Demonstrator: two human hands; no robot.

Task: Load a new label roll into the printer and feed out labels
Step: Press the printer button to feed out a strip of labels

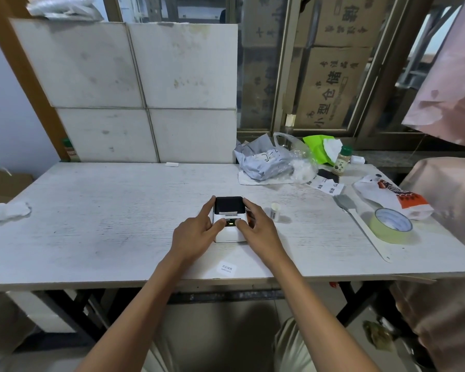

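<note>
A small white label printer (229, 233) with a black lid sits on the white table (105, 226), lid down. My left hand (196, 232) holds its left side, index finger along the lid edge and thumb on the front panel. My right hand (255, 229) grips its right side, thumb beside the lit button. A small white label roll (275, 212) stands upright just right of the printer. One printed label (226, 269) lies flat near the table's front edge.
Right of the printer lie a grey brush with a white handle (360, 226), a roll of green tape (391, 225) and a printed bag (392, 197). Plastic bags (269, 162), a spice bottle (341, 161) and loose labels (325, 185) crowd the back right. Crumpled tissue (8, 212) lies far left.
</note>
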